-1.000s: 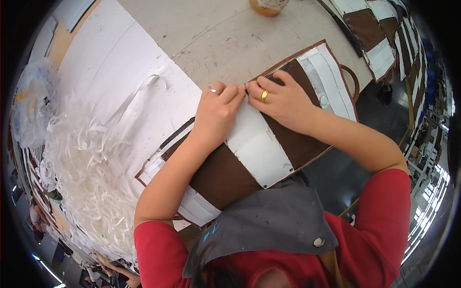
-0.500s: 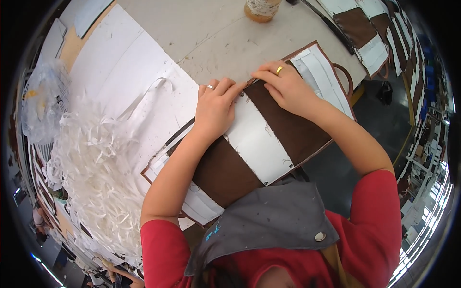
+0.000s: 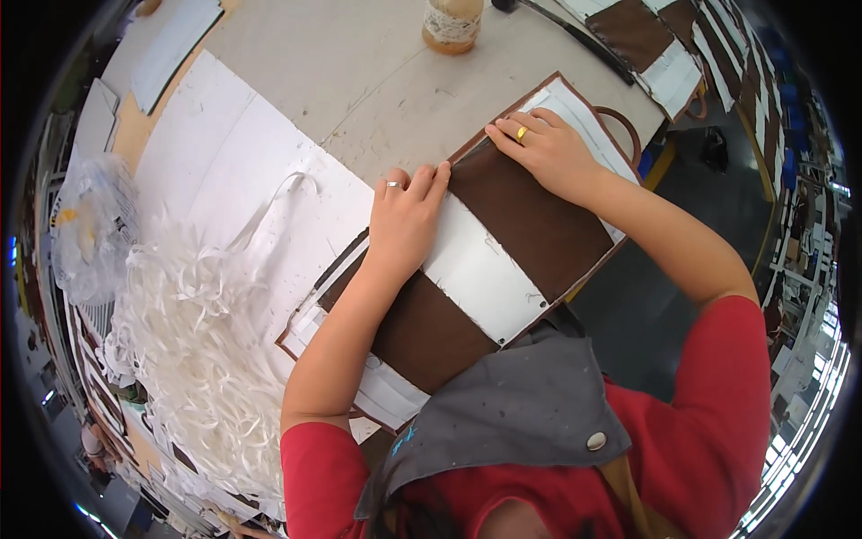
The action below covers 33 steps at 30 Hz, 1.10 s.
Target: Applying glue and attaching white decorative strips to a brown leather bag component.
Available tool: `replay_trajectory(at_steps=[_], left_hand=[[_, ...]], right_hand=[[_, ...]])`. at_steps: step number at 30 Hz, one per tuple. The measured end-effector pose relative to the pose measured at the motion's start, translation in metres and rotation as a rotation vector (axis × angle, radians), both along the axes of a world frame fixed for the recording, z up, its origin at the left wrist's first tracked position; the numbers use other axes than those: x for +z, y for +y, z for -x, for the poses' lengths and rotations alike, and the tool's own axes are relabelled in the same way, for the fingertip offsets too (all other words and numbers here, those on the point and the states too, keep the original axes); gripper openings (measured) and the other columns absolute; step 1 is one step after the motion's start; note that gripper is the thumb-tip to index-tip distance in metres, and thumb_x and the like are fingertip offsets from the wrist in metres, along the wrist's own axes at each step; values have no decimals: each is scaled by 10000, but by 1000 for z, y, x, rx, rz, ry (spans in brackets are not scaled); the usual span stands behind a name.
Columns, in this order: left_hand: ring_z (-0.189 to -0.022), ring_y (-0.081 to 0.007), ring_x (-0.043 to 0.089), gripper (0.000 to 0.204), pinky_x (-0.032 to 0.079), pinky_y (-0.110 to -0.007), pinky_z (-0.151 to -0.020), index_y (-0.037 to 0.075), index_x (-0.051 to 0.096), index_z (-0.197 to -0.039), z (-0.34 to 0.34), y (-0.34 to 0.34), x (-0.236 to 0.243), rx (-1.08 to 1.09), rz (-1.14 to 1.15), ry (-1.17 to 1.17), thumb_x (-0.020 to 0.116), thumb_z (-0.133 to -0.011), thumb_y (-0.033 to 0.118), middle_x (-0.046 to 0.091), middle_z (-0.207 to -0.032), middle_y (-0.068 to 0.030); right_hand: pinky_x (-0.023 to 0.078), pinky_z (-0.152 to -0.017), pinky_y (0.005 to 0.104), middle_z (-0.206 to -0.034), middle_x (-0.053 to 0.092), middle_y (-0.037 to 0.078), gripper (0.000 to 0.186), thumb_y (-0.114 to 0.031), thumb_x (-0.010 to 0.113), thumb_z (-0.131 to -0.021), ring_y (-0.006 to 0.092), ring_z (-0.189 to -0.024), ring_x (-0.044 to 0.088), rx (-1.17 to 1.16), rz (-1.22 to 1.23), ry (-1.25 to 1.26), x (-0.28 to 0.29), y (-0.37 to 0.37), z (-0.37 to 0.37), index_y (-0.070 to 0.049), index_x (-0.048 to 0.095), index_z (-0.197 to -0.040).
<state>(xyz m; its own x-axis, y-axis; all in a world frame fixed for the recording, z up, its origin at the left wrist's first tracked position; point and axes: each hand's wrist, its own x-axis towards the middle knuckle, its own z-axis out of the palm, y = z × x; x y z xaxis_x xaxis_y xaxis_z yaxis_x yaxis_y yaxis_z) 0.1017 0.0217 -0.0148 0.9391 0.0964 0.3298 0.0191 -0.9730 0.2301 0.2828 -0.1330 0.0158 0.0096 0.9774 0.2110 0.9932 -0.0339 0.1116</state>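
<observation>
An opened-out bag piece (image 3: 548,235) lies slanting across the table's near edge, with brown fabric panels, a white middle strip, white end panels, brown edging and a loop handle (image 3: 621,126) at its right end. My left hand (image 3: 406,211), wearing a silver ring, is closed at the far edge beside the white strip; its thumb is hidden. Farther right on that edge, my right hand (image 3: 545,151), wearing a gold ring, has its fingers curled over the brown panel and edging. Small dark snaps show at the white strip's near end.
A heap of white ribbon strips (image 3: 197,350) covers the left side beside a clear plastic bag (image 3: 94,229). White board (image 3: 233,144) lies beyond it. At the back stands a jar (image 3: 452,25). More brown-and-white bag pieces (image 3: 633,38) lie at the far right.
My right hand has slid right along the far edge, away from my left hand, and its fingers have flattened somewhat. The view has shifted slightly; the bag piece stays under both hands.
</observation>
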Motion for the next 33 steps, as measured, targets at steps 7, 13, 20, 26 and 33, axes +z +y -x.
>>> replay_trajectory(at_steps=[7, 13, 20, 26, 33], left_hand=[[-788, -206, 478, 405, 370, -314, -704, 86, 586, -1090, -2, -2, 4, 32, 36, -27, 531, -694, 23, 519, -914, -7], [-978, -214, 482, 400, 338, -354, -831, 61, 510, -1172, -37, -28, 10, 53, 86, -31, 569, -786, 150, 522, -1085, -23], [-959, -194, 492, 437, 334, -363, -846, 34, 480, -1218, -59, -49, 0, 125, -132, 14, 528, -836, 241, 529, -1120, -20], [-929, -219, 516, 360, 374, -363, -808, 58, 539, -1155, -55, -34, 11, 84, 212, 72, 521, -832, 215, 550, -1084, -68], [-898, -315, 521, 234, 423, -388, -768, 17, 556, -1017, -8, 3, 16, 216, 625, 92, 565, -784, 40, 540, -939, -142]], right_hand=[[441, -770, 363, -978, 552, 119, 256, 23, 497, -773, 297, -896, 534, -315, -180, 377, 26, -17, -26, -31, 578, -1010], [454, -820, 355, -1010, 581, 112, 313, 47, 488, -743, 291, -954, 533, -205, -194, 563, 6, -9, -17, -32, 586, -1030], [457, -815, 347, -1006, 590, 101, 297, 56, 472, -746, 272, -970, 542, -109, -93, 283, -6, -6, -17, -33, 603, -998], [450, -833, 344, -1014, 593, 109, 225, -7, 526, -767, 278, -945, 561, -365, -107, 624, -3, -25, -27, -16, 576, -986], [349, -990, 404, -1249, 502, 58, 333, -180, 548, -846, 227, -1177, 451, -282, -98, 400, -11, -24, 14, -93, 530, -1167]])
